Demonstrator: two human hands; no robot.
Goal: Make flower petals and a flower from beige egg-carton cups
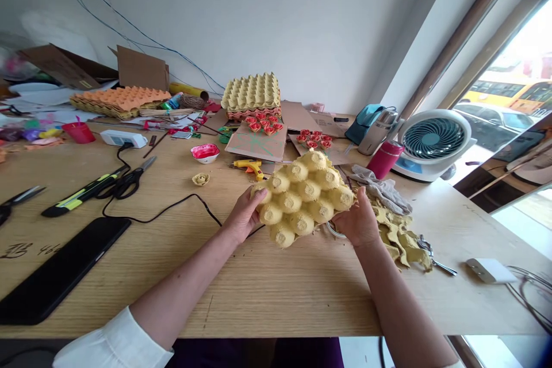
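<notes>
A piece of yellow egg carton [302,198] is held up over the front of the table, its rounded cups facing me. My left hand [245,215] grips its left edge, thumb on the front and fingers mostly behind. At the right edge my right hand [359,219] holds it too, thumb up and fingers behind the carton. Torn yellow carton scraps [399,236] lie just right of my right hand. Beyond the carton is a yellow hot glue gun [250,168]. A small yellow carton flower [200,179] lies to the left.
Scissors [129,181], a utility knife [81,192] and a black phone-like slab [64,270] lie left, with a black cord crossing the table. Egg trays [250,95] are stacked at the back near red paper flowers [264,123]. A fan [435,141] and a red bottle [387,159] stand right.
</notes>
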